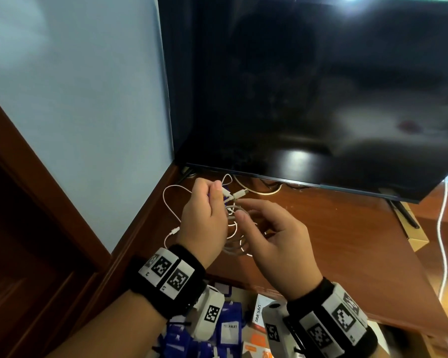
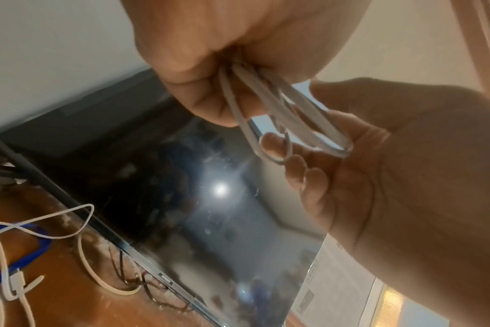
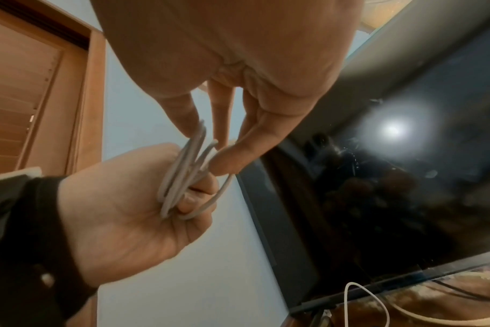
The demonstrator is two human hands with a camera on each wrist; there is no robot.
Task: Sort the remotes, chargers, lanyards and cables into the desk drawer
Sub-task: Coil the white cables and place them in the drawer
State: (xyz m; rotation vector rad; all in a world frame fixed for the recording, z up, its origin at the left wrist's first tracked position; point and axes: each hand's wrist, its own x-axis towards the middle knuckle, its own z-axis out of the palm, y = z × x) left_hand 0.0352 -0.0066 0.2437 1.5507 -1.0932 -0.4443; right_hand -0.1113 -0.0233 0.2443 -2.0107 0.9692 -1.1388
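Note:
A white cable [image 1: 233, 195] is coiled into loops, and my left hand [image 1: 204, 215] grips the bundle above the brown desk [image 1: 334, 241], with two plug ends sticking out past the fingers. My right hand [image 1: 274, 233] meets it from the right. In the right wrist view its thumb and fingers [image 3: 227, 154] pinch the loops of the cable [image 3: 182, 177] that the left hand [image 3: 126, 210] clasps. In the left wrist view the cable [image 2: 302, 115] hangs from the left hand [image 2: 238, 55] onto the right hand [image 2: 406, 166]. More white cable [image 1: 170, 202] trails on the desk at the left.
A black TV [image 1: 308, 99] stands at the back of the desk, with cream and dark cords [image 1: 264, 192] under it. A blue lanyard [image 2: 28, 254] lies on the desk. The open drawer [image 1: 230, 329] below my wrists holds blue lanyards and small boxes. A thick white cord [image 1: 442, 228] hangs at the right.

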